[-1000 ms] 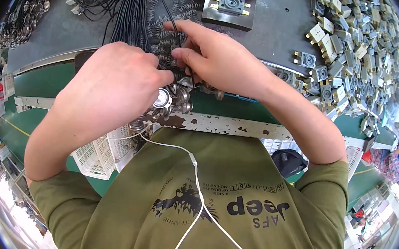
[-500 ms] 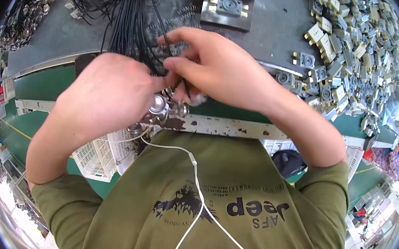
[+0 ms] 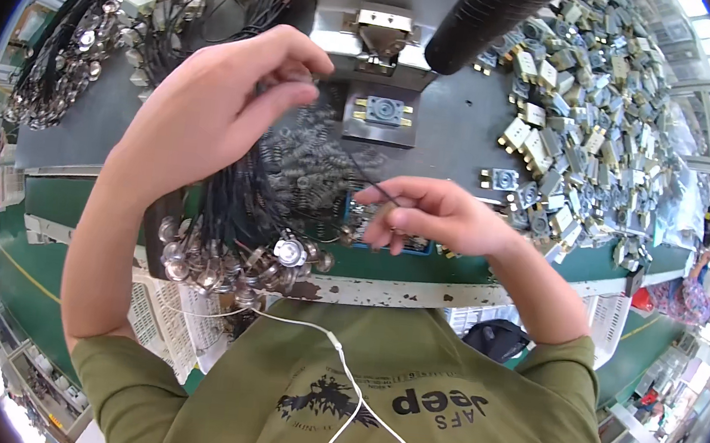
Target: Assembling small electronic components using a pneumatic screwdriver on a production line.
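My right hand (image 3: 442,218) pinches a thin black wire (image 3: 369,174) between thumb and fingers, in front of the loose coil springs. Raised above the black wire bundle (image 3: 236,196), my left hand (image 3: 221,99) is closed, its thumb and fingertips drawn together; what they hold, if anything, cannot be made out. Round silver metal ends (image 3: 199,266) hang from the wires at the table's near edge. Between and beyond the hands, a grey socket-like part with brass prongs (image 3: 384,110) rests on a dark metal block (image 3: 379,133).
Behind the block stands a metal fixture (image 3: 384,30), with a thick black tube (image 3: 493,20) angled beside it. Grey and white parts with brass prongs (image 3: 572,132) are heaped at right. Springs (image 3: 314,161) lie mid-table. More wired parts (image 3: 170,7) lie at far left.
My hands, together over the silver ends before, have separated: the left went up and left, the right lower and rightward with the black wire. The view has shifted, showing more of the fixture.
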Demonstrator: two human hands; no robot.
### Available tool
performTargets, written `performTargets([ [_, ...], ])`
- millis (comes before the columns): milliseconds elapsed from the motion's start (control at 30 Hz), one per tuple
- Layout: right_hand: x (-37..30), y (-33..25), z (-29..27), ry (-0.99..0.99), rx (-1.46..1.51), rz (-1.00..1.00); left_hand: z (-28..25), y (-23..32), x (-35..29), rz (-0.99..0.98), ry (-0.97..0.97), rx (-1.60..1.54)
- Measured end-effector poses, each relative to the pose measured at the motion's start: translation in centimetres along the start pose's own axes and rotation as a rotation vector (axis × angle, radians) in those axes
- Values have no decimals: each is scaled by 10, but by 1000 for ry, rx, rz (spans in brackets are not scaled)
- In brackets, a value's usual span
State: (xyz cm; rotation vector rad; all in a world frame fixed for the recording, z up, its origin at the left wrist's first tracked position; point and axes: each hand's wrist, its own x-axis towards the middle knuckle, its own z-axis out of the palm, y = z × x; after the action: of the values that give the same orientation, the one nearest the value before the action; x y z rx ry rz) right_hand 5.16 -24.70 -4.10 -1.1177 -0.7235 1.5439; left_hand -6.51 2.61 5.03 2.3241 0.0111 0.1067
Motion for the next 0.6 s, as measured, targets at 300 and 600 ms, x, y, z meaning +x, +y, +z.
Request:
performTargets([
  [300,4,12,0,5,90,-51,61,-25,50,371,-12,304],
  [600,2,17,1,0,107,-65,75,-32,57,359,-51,400],
])
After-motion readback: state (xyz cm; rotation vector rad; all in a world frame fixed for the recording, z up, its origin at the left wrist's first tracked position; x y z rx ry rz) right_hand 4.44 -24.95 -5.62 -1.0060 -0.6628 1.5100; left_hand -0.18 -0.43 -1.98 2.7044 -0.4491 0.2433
